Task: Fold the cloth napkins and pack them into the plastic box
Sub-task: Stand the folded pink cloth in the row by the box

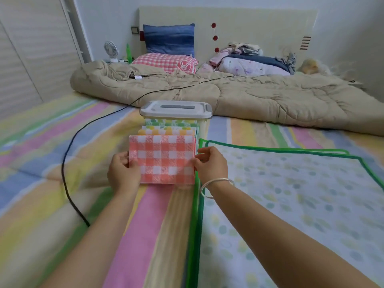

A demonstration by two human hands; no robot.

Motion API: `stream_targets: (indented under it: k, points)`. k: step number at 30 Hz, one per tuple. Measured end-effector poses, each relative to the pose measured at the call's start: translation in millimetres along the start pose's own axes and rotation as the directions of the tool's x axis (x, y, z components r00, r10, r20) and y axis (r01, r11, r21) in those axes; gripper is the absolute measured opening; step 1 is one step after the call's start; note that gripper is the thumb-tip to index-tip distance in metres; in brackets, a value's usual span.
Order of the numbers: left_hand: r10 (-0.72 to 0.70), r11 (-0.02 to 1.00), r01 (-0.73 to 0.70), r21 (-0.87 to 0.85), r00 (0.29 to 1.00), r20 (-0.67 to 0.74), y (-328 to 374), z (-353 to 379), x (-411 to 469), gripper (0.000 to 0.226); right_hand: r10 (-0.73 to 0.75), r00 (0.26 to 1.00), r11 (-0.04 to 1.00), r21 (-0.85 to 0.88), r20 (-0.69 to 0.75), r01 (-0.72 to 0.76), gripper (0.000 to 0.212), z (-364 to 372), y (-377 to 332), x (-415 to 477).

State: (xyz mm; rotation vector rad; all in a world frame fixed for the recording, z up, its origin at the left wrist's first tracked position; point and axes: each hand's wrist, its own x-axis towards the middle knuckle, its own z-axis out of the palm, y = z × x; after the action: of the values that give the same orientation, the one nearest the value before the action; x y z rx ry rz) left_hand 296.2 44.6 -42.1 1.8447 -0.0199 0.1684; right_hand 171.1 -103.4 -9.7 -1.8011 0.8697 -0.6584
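A folded napkin in coral-and-white check [163, 160] stands upright in front of me, above the striped bed sheet. My left hand [122, 173] grips its left edge and my right hand [211, 165] pinches its right edge. Directly behind it are several folded napkins [169, 127] in yellow and green patterns, lined up one behind another. Whether they sit inside the clear plastic box [204, 126] I cannot tell. The box's white lid [175, 110] shows at the back, above those napkins. Two large spotted cloths with green borders [291, 183] lie spread flat at my right.
A black cable [68, 154] runs across the striped bed sheet [52, 142] at my left. A beige quilt [228, 94], pillows, a small fan [111, 50] and a pile of clothes lie by the headboard at the far end.
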Motion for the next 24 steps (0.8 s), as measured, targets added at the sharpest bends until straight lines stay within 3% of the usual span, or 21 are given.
stream_targets:
  k: [3,8,15,20,24]
  points:
    - [0.062,0.994,-0.063,0.084,0.998,0.012,-3,12,20,0.019,-0.061,0.997,0.989,-0.135,-0.053,0.053,0.014,12,0,15]
    - [0.184,0.950,-0.200,0.240,0.979,0.089,-13,30,38,0.019,-0.039,0.991,0.974,-0.224,-0.127,0.009,0.010,22,6,36]
    - [0.281,0.933,-0.300,0.200,0.952,0.120,-20,39,41,0.026,-0.003,0.995,0.977,-0.213,-0.105,-0.019,0.008,21,10,49]
    - [0.350,0.822,-0.449,0.349,0.883,0.313,-30,22,39,0.060,0.049,0.997,0.982,-0.178,-0.053,-0.058,0.017,28,16,42]
    - [0.255,0.812,-0.451,0.370,0.845,0.471,-29,11,37,0.085,0.040,0.999,0.979,-0.202,0.006,-0.038,0.024,32,20,36]
